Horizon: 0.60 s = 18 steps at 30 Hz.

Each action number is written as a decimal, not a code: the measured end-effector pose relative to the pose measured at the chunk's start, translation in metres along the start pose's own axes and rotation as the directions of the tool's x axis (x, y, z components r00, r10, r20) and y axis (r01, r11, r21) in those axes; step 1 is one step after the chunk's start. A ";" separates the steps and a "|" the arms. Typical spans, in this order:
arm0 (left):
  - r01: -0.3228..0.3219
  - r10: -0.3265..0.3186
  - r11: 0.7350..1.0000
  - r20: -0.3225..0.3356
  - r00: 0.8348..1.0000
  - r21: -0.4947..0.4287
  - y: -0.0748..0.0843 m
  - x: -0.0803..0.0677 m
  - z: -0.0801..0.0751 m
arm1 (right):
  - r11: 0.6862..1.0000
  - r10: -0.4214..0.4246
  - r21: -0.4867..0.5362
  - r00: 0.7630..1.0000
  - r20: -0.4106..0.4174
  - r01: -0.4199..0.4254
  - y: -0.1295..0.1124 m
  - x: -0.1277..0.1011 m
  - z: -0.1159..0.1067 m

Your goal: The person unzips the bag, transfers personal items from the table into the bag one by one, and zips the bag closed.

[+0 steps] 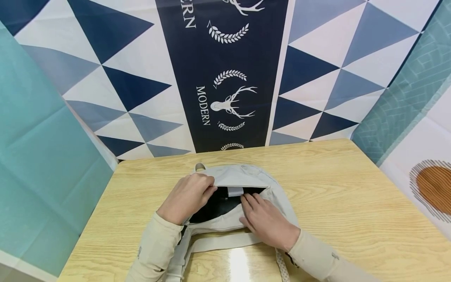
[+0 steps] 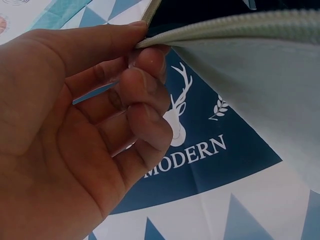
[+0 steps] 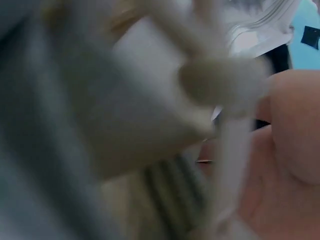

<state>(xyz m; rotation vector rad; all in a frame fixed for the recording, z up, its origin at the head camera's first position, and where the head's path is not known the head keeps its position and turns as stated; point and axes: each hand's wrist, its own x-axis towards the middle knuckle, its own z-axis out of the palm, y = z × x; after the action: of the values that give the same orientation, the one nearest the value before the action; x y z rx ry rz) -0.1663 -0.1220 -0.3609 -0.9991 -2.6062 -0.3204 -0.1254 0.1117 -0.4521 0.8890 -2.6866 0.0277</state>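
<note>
Pale grey soft fabric bag (image 1: 246, 178) lies flat on the light wooden table (image 1: 334, 196), close before the person; it looks light and limp, best gripped at the stitched flap edge. Right hand (image 1: 266, 219) rests on its near panel, fingers fairly straight. Farther, left hand (image 1: 188, 196) pinches the flap edge (image 2: 225, 27), lifting it.

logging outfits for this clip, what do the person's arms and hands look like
Both arms wear long beige sleeves reaching the wrists, the right sleeve with a small dark mark near the cuff. The left hand and right hand are bare: no gloves, rings or watch visible.
</note>
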 end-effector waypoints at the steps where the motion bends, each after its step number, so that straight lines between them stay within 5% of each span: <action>1: 0.000 0.000 1.000 0.000 1.000 0.002 0.000 0.000 0.000 | 1.000 0.006 0.000 1.000 0.015 -0.006 0.001 0.000 0.000; 13: -0.005 0.005 1.000 0.020 1.000 0.008 0.003 0.000 -0.002 | 0.996 -0.087 0.029 0.996 -0.014 0.087 -0.002 0.000 -0.012; 18: 0.020 -0.018 1.000 0.079 0.997 -0.020 0.005 -0.002 0.000 | 0.979 -0.179 0.114 0.982 0.063 0.171 -0.004 -0.001 -0.011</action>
<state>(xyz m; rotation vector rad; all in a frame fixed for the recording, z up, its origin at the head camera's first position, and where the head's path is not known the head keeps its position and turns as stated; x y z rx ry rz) -0.1614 -0.1193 -0.3609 -1.0144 -2.6895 -0.3198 -0.1189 0.1100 -0.4422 1.1791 -2.6840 0.1047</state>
